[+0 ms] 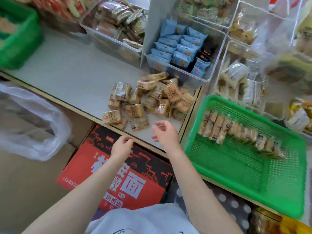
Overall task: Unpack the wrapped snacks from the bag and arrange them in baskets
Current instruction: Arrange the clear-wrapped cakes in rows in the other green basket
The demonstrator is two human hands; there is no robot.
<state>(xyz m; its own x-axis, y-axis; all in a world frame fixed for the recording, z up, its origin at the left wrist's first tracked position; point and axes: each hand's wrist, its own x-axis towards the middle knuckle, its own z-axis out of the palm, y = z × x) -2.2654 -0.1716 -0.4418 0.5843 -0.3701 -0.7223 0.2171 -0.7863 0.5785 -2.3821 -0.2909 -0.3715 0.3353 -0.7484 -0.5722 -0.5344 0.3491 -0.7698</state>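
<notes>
A loose pile of tan wrapped snacks (148, 98) lies on the grey shelf top (70, 76). To its right a green mesh basket (239, 169) holds a row of the same snacks (236, 130) standing on edge along its far side. My left hand (122, 146) hovers at the shelf's front edge with loosely curled fingers and holds nothing. My right hand (164, 134) hangs just in front of the pile, fingers relaxed, empty. An empty clear plastic bag (32, 122) lies at the left.
Clear bins at the back hold blue packets (179, 48), brown snacks (118, 22) and pale wrapped snacks (239, 81). Another green basket (18, 36) sits at the far left. A red and black carton (118, 168) stands below the shelf edge.
</notes>
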